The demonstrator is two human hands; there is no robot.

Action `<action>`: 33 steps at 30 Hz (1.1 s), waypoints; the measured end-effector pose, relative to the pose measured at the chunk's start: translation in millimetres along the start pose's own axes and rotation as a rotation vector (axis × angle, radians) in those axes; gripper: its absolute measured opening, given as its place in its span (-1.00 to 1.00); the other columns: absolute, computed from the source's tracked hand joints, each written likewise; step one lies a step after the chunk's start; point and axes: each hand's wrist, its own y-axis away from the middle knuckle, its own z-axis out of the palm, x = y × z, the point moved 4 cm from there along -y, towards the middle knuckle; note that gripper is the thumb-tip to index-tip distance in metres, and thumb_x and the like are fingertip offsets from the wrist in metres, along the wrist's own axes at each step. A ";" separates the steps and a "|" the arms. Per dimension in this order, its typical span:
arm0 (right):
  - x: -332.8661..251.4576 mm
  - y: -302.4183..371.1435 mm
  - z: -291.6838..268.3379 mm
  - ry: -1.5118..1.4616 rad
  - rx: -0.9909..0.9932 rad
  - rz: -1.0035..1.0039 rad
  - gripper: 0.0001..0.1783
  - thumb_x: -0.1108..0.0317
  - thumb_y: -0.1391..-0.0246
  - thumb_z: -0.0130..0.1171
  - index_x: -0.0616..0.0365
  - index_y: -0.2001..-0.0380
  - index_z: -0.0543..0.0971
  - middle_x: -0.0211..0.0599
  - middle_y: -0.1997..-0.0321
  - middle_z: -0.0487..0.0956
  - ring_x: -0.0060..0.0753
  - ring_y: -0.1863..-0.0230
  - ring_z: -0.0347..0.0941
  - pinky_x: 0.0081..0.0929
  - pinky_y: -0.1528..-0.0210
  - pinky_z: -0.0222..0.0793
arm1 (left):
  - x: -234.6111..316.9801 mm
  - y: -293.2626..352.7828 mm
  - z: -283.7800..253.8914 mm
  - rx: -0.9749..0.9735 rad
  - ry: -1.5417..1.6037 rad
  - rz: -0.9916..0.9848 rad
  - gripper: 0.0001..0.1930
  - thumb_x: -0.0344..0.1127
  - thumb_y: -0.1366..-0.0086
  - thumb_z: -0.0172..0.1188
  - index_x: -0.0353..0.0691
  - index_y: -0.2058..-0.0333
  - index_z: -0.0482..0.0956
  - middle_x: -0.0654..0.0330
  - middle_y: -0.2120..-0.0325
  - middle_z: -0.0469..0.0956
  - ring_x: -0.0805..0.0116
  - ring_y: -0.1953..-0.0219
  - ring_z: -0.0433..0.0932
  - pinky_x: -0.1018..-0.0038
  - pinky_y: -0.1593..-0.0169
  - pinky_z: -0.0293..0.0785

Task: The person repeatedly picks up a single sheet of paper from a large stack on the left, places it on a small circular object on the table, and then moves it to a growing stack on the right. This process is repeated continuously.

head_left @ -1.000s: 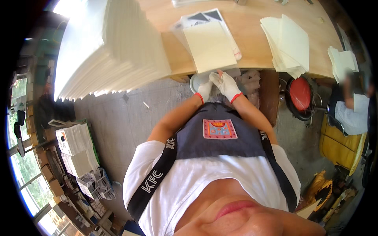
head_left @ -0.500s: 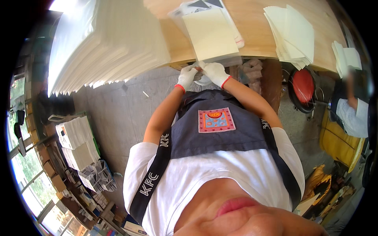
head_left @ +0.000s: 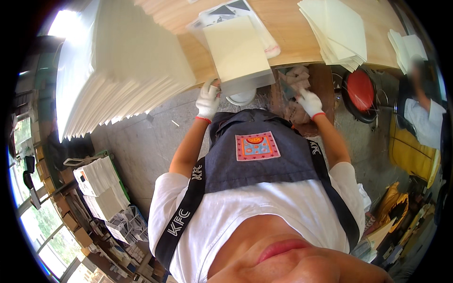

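Observation:
My left hand [head_left: 207, 100], in a white glove with a red cuff, is at the table's front edge, beside the near left corner of a clear plastic sheet [head_left: 255, 81]. Its fingers are bent together; whatever they hold is too small to make out. On that sheet lies a stack of cream paper [head_left: 236, 47]. My right hand [head_left: 310, 102], gloved alike, reaches out below the tabletop over crumpled pinkish pieces [head_left: 295, 78]. Its fingers look apart, with nothing visible in them, though the tips are hard to see.
A tall stack of white folded sheets [head_left: 127, 61] covers the table's left. Folded cream papers [head_left: 337, 33] lie to the right on the wooden table [head_left: 288, 33]. Beneath are a white round container [head_left: 241, 97] and a red stool [head_left: 361, 96]. A co-worker's sleeve [head_left: 424, 127] shows far right.
My hands have parted from where they met at the table edge. The left moved slightly left, and the right swung right to the crumpled pieces. The whole view has shifted a little.

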 end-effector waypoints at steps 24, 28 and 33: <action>-98.1 -91.7 18.1 -1.544 -0.127 0.210 -0.68 0.04 -0.10 -0.01 0.08 0.36 0.47 -0.48 0.54 0.49 -0.64 0.64 0.33 -0.63 0.63 0.26 | 37.9 -51.4 -19.5 0.003 1.021 -0.562 -0.86 -0.30 -0.24 0.00 -0.24 0.38 0.30 0.31 0.65 0.28 0.49 0.67 0.40 0.57 0.57 0.31; -130.5 -93.0 -25.8 -1.830 -0.509 -0.164 -0.65 0.23 -0.10 0.02 0.21 0.10 0.39 -0.42 0.25 0.51 -0.58 0.31 0.43 -0.59 0.33 0.37 | 117.1 -77.3 -177.6 0.023 0.534 -0.109 -0.82 -0.30 -0.12 0.11 -0.23 0.48 0.30 0.29 0.65 0.23 0.49 0.62 0.27 0.53 0.54 0.22; -271.3 -45.1 -202.8 -1.720 -0.387 -0.659 -0.55 0.24 -0.10 0.03 0.30 0.01 0.33 -0.31 0.08 0.44 -0.54 0.07 0.35 -0.59 0.06 0.27 | 130.2 -45.0 -332.0 0.402 0.321 -0.027 -0.85 -0.38 -0.04 0.15 -0.28 0.50 0.35 0.32 0.69 0.26 0.53 0.62 0.29 0.57 0.57 0.18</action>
